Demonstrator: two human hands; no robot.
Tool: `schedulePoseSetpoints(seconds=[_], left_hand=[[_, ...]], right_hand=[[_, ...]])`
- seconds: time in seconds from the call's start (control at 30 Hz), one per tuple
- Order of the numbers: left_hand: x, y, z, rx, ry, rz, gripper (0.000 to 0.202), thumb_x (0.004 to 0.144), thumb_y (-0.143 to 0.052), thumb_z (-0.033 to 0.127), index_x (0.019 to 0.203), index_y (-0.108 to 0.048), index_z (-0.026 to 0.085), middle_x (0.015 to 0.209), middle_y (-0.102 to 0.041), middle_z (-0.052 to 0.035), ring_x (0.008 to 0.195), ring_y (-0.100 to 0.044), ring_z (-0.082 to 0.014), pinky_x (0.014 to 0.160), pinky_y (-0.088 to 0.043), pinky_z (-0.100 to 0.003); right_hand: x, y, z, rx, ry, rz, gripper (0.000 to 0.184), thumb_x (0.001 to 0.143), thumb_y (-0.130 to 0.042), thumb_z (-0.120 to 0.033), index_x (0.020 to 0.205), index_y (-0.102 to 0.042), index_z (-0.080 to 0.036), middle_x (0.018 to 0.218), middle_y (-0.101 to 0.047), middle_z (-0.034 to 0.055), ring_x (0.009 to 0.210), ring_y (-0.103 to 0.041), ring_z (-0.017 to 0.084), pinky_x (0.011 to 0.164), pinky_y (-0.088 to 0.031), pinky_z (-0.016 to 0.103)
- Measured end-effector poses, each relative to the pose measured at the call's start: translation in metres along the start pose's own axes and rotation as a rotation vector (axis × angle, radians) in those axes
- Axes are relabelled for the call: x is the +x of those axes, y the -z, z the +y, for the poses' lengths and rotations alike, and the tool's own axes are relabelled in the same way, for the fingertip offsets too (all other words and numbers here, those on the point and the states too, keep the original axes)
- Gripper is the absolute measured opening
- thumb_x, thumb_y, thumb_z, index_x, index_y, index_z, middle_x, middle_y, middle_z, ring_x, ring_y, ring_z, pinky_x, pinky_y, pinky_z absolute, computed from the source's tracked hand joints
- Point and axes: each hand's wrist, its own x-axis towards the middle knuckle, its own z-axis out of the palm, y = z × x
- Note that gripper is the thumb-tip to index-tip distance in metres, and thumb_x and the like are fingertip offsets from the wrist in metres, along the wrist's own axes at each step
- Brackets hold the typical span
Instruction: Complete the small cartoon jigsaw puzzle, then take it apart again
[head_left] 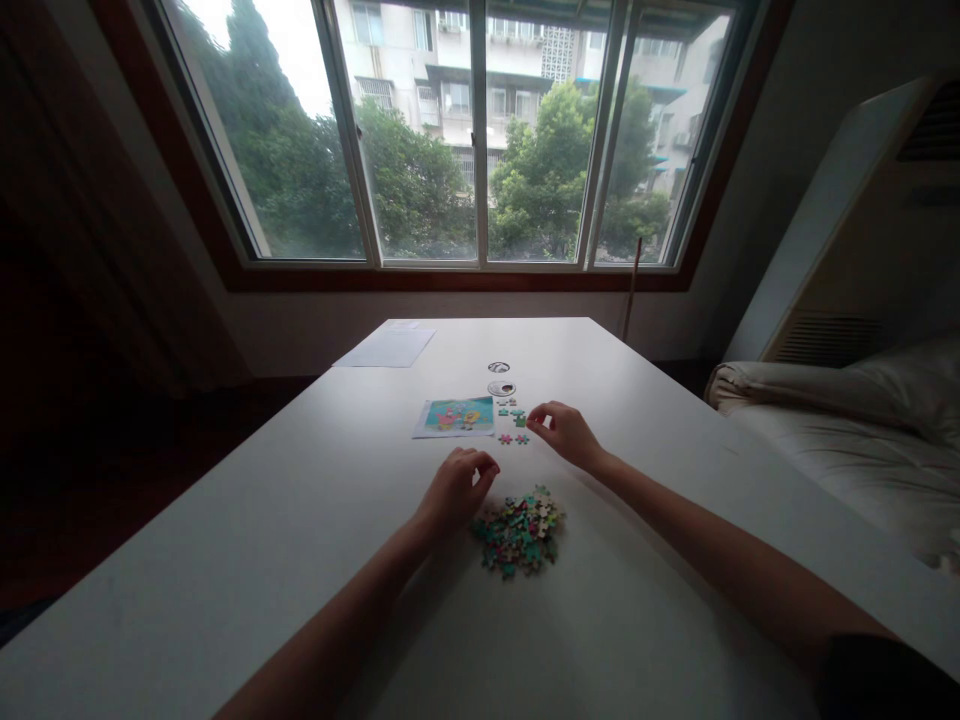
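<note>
A heap of small coloured jigsaw pieces (520, 531) lies on the white table (300, 520) in front of me. My left hand (455, 489) rests just left of the heap with its fingers curled, and nothing shows in them. My right hand (566, 432) is farther back, fingertips pinched near a few loose pieces (513, 424) laid out apart from the heap. Whether it holds a piece I cannot make out. A printed picture sheet (457, 416) lies left of those loose pieces.
Two small round lids or discs (501, 387) sit behind the picture sheet, and a white paper (386, 347) lies at the table's far left. A wide window is beyond the table. A bed with light bedding (847, 420) stands at the right.
</note>
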Motion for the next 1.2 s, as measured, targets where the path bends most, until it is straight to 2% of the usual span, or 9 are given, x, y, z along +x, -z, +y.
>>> schedulePoseSetpoints(seconds=[0.17,0.37,0.73,0.87,0.97,1.07,1.2], left_hand=[[0.000,0.004,0.001,0.005,-0.001,-0.003,0.014,0.078,-0.049,0.020,0.072,-0.062,0.017,0.067,-0.058,-0.0024,0.069,-0.049,-0.0165,0.065,-0.038,-0.027],[0.001,0.004,-0.001,-0.001,0.021,-0.008,0.014,0.077,-0.049,0.019,0.072,-0.062,0.018,0.068,-0.059,-0.0025,0.069,-0.050,-0.0162,0.064,-0.038,-0.027],[0.002,0.002,-0.001,-0.001,0.020,-0.018,0.013,0.077,-0.049,0.019,0.073,-0.062,0.018,0.069,-0.060,-0.0026,0.071,-0.050,-0.0167,0.066,-0.039,-0.027],[0.001,0.003,-0.002,0.000,0.017,-0.005,0.014,0.077,-0.049,0.020,0.073,-0.062,0.018,0.068,-0.059,-0.0026,0.071,-0.050,-0.0169,0.065,-0.039,-0.027],[0.001,0.003,-0.002,-0.002,0.012,-0.005,0.014,0.077,-0.049,0.020,0.073,-0.062,0.018,0.069,-0.060,-0.0026,0.071,-0.050,-0.0168,0.065,-0.039,-0.027],[0.000,0.002,-0.002,0.000,0.015,-0.013,0.014,0.077,-0.049,0.020,0.073,-0.062,0.018,0.068,-0.060,-0.0025,0.071,-0.050,-0.0169,0.065,-0.038,-0.027],[0.000,-0.001,-0.001,0.002,0.001,-0.013,0.015,0.078,-0.048,0.020,0.073,-0.062,0.018,0.068,-0.060,-0.0025,0.070,-0.049,-0.0169,0.065,-0.038,-0.027]], right_hand=[[0.029,-0.021,0.012,-0.027,-0.064,-0.110,0.013,0.073,-0.057,-0.028,0.076,-0.064,-0.019,0.073,-0.063,0.0009,0.063,-0.055,0.011,0.061,-0.040,0.022],[0.042,-0.042,0.020,-0.057,-0.118,-0.147,0.013,0.070,-0.058,-0.029,0.074,-0.066,-0.019,0.074,-0.065,0.0020,0.067,-0.056,0.013,0.061,-0.039,0.022],[0.050,-0.048,0.023,-0.049,-0.158,-0.187,0.015,0.069,-0.060,-0.031,0.074,-0.067,-0.019,0.073,-0.065,0.0026,0.066,-0.058,0.014,0.059,-0.039,0.022],[0.045,-0.041,0.017,-0.027,-0.154,-0.175,0.015,0.070,-0.058,-0.028,0.076,-0.066,-0.018,0.075,-0.065,0.0036,0.069,-0.058,0.014,0.061,-0.040,0.023],[0.032,-0.027,0.009,0.015,-0.110,-0.205,0.015,0.072,-0.056,-0.026,0.079,-0.066,-0.018,0.077,-0.065,0.0019,0.067,-0.057,0.012,0.062,-0.041,0.022],[0.011,-0.006,0.003,0.102,-0.026,-0.310,0.013,0.072,-0.057,-0.023,0.079,-0.066,-0.019,0.075,-0.065,-0.0007,0.063,-0.055,0.009,0.059,-0.042,0.019],[-0.021,0.021,0.002,0.256,0.138,-0.495,0.021,0.074,-0.054,-0.020,0.091,-0.066,-0.021,0.084,-0.061,0.0024,0.062,-0.051,0.008,0.059,-0.043,0.020]])
